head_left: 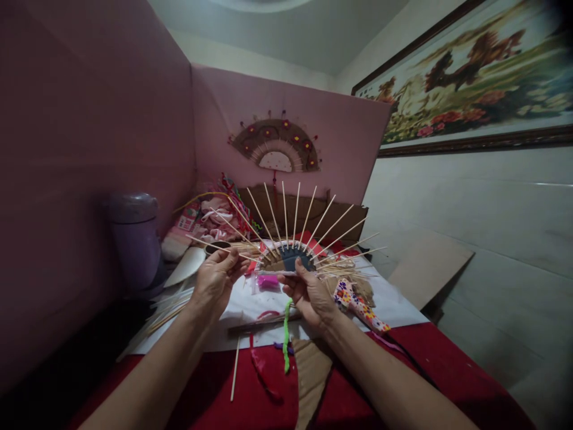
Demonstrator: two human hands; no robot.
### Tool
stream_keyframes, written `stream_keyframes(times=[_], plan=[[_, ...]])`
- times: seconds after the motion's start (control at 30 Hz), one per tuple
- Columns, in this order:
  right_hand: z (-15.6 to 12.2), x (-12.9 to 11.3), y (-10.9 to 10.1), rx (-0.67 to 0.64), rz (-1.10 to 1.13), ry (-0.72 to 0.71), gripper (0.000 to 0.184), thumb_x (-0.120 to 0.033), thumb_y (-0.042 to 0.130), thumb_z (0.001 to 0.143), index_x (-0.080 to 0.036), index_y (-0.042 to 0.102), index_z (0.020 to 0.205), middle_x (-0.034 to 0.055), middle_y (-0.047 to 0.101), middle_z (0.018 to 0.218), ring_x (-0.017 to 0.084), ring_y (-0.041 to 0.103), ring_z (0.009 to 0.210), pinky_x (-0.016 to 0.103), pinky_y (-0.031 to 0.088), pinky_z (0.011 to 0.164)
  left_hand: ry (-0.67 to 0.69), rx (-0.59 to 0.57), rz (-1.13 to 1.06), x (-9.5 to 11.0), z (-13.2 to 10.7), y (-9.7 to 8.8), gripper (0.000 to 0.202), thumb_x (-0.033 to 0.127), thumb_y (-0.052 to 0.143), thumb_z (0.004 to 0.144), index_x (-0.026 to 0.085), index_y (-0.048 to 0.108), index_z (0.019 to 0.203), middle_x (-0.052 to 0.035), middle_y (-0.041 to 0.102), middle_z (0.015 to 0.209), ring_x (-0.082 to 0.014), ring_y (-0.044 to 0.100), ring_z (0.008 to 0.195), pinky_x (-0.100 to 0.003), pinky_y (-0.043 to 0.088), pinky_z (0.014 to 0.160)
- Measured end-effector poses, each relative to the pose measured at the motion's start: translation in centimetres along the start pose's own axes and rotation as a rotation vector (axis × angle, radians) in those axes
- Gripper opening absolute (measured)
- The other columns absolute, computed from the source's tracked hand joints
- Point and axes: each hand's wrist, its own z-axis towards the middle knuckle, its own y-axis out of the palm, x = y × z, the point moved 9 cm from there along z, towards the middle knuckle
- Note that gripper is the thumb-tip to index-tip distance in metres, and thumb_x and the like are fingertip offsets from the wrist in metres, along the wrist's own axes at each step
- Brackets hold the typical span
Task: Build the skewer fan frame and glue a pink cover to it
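Observation:
Between my hands is a half-round cardboard piece (274, 264) with a pale wrapped rim. Thin wooden sticks (298, 215) fan out from its curved edge, spread like rays. My left hand (217, 275) pinches the lowest stick on the left (200, 241) close to where it meets the rim. With its thumb on the front, my right hand (313, 298) grips the cardboard piece at its straight lower edge. The fingers behind it are partly hidden. Below lies a bright green fuzzy strip (287, 340), and behind sits a small bag of something pink (267, 282).
A flower-patterned tool (358, 303), perhaps a glue gun, lies right of my right hand. Loose sticks (165, 315) and a purple canister (136, 245) stand left. A finished-looking decorated fan (277, 143) hangs on the pink panel. Cut cardboard (311, 373) lies on the red cloth.

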Motion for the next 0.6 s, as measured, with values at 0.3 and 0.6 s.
stream_keyframes(times=[0.3, 0.6], plan=[[-0.16, 0.17, 0.10, 0.008, 0.015, 0.010, 0.023, -0.032, 0.070, 0.069, -0.013, 0.057, 0.066, 0.0042, 0.069, 0.058, 0.014, 0.065, 0.052, 0.018, 0.051, 0.043, 0.034, -0.006, 0.074, -0.13, 0.03, -0.11, 0.009, 0.010, 0.066, 0.068, 0.009, 0.057, 0.064, -0.0033, 0.063, 0.059, -0.0111, 0.061, 0.053, -0.020, 0.052, 0.051], [-0.20, 0.64, 0.05, 0.010, 0.002, 0.042, 0.026, -0.034, 0.068, 0.071, -0.013, 0.056, 0.063, 0.0036, 0.067, 0.054, 0.012, 0.063, 0.047, 0.017, 0.051, 0.042, 0.031, 0.012, 0.123, -0.31, -0.13, 0.04, 0.017, 0.018, 0.067, 0.067, 0.015, 0.050, 0.070, -0.0031, 0.066, 0.068, -0.0142, 0.064, 0.053, -0.025, 0.053, 0.051]])
